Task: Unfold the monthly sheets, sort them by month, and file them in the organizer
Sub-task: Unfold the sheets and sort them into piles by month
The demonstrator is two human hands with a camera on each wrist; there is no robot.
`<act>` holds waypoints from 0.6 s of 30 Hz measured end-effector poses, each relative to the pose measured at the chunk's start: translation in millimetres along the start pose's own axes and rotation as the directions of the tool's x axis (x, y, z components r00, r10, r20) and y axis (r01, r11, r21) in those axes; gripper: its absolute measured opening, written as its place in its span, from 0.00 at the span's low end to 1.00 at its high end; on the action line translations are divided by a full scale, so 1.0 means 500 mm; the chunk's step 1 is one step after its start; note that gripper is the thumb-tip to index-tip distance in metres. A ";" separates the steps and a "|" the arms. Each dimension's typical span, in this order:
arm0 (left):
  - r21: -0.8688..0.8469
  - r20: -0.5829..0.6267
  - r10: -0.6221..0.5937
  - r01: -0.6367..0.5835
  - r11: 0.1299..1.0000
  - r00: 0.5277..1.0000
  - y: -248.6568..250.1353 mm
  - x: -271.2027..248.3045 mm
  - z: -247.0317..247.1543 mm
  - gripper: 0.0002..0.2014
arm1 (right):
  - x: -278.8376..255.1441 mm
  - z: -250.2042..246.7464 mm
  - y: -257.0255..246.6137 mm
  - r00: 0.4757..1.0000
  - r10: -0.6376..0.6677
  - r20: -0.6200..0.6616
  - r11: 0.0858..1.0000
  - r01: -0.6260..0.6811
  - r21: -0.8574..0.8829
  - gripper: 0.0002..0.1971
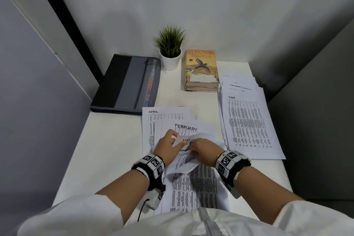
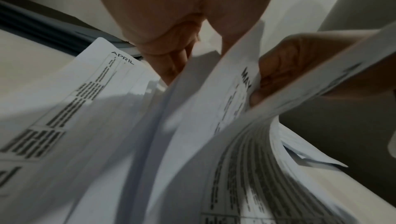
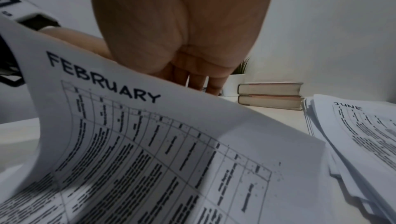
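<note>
Sheets printed with month headings lie loose on the white tabletop just in front of the person, and both hands work on one of them. The May sheet, still creased and partly folded, is lifted off the pile between the hands: the left hand pinches its left edge with curled fingers, and the right hand grips its right side, fingers curled round the paper. Under it lies a long sheet of dense table rows that reaches back to the person's white sleeves. Just behind the hands the February sheet shows its heading, curling up off the pile in the right wrist view, and it overlaps the April sheet, which lies flat to the left. To the right, apart from this pile, is a fanned stack of unfolded sheets with the June sheet on top. Farther back on the left lies the dark grey organizer, zipped and flat, with coloured tabs along its edge. Against the far wall stand a small potted plant and, beside it, two stacked books.
</note>
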State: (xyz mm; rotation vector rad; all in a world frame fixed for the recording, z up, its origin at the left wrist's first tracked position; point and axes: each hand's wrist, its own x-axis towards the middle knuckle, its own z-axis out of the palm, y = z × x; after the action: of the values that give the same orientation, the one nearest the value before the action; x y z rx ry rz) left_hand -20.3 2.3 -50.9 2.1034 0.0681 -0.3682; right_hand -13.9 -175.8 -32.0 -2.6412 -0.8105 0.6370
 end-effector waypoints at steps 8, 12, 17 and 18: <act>0.101 0.019 0.024 -0.025 0.995 1.000 -0.002 0.010 -0.008 0.08 | -0.012 -0.014 0.024 0.953 0.068 -0.295 0.996 -0.050 0.067 0.10; -0.044 0.079 0.002 0.001 0.999 0.997 -0.004 0.003 -0.012 0.10 | 0.003 0.000 0.018 0.930 0.148 -0.337 0.980 -0.091 0.178 0.15; -0.055 0.121 0.009 -0.002 0.998 0.993 -0.011 0.006 -0.030 0.13 | 0.005 0.016 0.025 0.920 0.039 -0.390 0.996 -0.066 -0.054 0.04; -0.032 0.084 0.010 -0.007 0.999 0.996 -0.016 0.011 -0.032 0.17 | 0.001 0.019 0.025 0.920 0.038 -0.391 0.997 -0.059 -0.041 0.03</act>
State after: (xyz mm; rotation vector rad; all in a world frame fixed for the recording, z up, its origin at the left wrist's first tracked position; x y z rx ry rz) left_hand -12.8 19.5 -51.0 2.0538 0.0154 -0.4468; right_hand -12.3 -184.0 -45.4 -2.7093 -0.6491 0.0873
